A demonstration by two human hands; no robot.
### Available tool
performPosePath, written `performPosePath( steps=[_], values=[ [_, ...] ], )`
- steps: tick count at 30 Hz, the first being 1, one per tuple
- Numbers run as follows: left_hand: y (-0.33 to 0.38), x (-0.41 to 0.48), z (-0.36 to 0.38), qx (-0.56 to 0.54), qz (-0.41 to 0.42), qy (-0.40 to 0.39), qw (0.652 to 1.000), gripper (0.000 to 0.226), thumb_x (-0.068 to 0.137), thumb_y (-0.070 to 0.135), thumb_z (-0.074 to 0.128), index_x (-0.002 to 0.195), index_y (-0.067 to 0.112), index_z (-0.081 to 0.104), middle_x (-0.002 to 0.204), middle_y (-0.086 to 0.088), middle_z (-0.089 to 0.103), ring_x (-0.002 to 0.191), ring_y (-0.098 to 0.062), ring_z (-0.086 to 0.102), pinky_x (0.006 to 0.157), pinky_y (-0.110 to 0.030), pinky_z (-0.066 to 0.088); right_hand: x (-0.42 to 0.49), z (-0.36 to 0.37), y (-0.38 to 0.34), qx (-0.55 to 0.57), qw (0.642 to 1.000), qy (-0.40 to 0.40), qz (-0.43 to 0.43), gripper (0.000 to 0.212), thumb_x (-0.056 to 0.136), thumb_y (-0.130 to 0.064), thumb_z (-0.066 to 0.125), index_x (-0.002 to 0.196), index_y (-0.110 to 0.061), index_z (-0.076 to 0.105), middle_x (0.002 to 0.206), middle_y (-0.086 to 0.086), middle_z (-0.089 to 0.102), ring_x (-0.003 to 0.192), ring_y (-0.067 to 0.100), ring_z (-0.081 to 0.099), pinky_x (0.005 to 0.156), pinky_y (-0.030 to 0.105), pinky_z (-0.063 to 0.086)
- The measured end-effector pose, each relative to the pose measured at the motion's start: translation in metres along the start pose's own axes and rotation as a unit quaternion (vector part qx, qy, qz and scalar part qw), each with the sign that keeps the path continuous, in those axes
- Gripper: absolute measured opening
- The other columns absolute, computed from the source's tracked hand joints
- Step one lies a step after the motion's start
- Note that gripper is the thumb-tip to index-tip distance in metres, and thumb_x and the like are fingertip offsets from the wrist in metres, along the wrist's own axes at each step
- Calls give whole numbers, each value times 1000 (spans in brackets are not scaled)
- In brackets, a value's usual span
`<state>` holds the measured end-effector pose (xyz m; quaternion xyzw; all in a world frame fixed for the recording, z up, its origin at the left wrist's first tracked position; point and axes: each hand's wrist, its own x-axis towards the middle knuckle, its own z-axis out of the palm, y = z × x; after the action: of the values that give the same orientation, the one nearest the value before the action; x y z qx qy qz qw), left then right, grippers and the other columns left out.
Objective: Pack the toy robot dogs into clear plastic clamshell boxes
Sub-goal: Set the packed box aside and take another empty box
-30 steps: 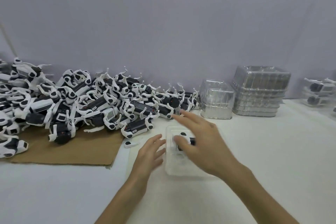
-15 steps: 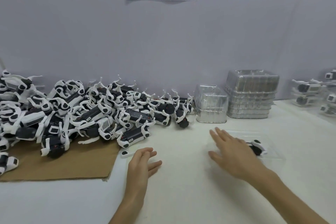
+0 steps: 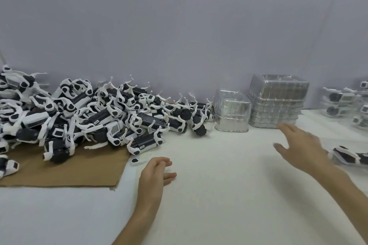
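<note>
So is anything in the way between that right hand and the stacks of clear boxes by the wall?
Nothing visible does. The right hand hovers open close to the base of the taller stack of clear boxes; only white table lies there. The smaller stack stands left of it.

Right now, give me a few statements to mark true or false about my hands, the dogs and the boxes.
1. The left hand grips a dog. False: it is open and holds nothing.
2. The right hand is open, fingers spread. True.
3. The dog pile lies partly on cardboard. True.
4. The box stacks stand left of the dog pile. False: they stand to its right, by the wall.
5. A boxed dog lies right of the right hand. True.
</note>
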<state>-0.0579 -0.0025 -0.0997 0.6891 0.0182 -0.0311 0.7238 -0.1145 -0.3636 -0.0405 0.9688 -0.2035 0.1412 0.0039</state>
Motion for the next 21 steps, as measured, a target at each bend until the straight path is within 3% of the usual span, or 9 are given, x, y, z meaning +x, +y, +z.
performPosePath(
  steps=[3, 5, 10, 13, 15, 18, 21],
  values=[
    [-1, -1, -1, 45, 19, -32, 998, 27, 101, 3, 45, 94, 10, 70, 94, -4, 76, 80, -21, 73, 71, -23, 53, 32, -12, -55, 145, 980, 103, -91, 54, 93, -28, 68, 144, -18, 51, 144, 2, 56, 124, 29, 57, 101, 45, 43],
    [-3, -2, -1, 71, 31, -57, 995, 28, 99, -1, 47, 90, 9, 71, 89, -4, 77, 75, -16, 70, 69, -19, 53, 66, -16, -84, 162, 973, 109, -120, 52, 94, -27, 67, 143, -18, 52, 142, 3, 57, 125, 29, 57, 103, 45, 42],
    [-8, 0, -1, 112, 59, -73, 989, 30, 97, -3, 49, 83, 11, 72, 85, 0, 76, 71, -9, 68, 76, -24, 53, 151, 0, -113, 40, 992, 12, -117, 67, 94, -33, 66, 153, -19, 36, 153, 5, 44, 140, 26, 42, 113, 53, 30],
    [-9, 3, -1, 118, 61, -71, 989, 31, 97, -5, 49, 81, 11, 72, 83, 0, 76, 69, -9, 68, 81, -32, 54, 179, 18, -108, 4, 992, -90, -86, 58, 95, -35, 65, 147, -19, 44, 148, 3, 52, 138, 27, 46, 113, 51, 31],
    [-9, 5, -1, 116, 60, -68, 989, 31, 97, -5, 49, 81, 10, 72, 82, 0, 76, 67, -9, 67, 80, -33, 54, 188, 25, -104, 10, 990, -105, -92, 47, 96, -32, 64, 140, -19, 51, 140, 2, 60, 131, 27, 52, 108, 46, 37],
    [-9, 4, -1, 111, 62, -67, 990, 31, 97, -5, 49, 82, 11, 72, 82, 0, 75, 67, -9, 67, 81, -34, 54, 190, 22, -99, 43, 993, -38, -106, 39, 98, -28, 63, 134, -18, 55, 133, 1, 65, 126, 25, 56, 107, 47, 39],
    [-9, 2, -1, 116, 67, -73, 988, 30, 96, -3, 50, 82, 12, 72, 83, 0, 75, 68, -8, 66, 76, -26, 53, 175, 1, -101, 116, 986, 85, -89, 36, 98, -24, 63, 132, -14, 57, 121, 4, 69, 119, 27, 59, 108, 50, 34]
  ],
)
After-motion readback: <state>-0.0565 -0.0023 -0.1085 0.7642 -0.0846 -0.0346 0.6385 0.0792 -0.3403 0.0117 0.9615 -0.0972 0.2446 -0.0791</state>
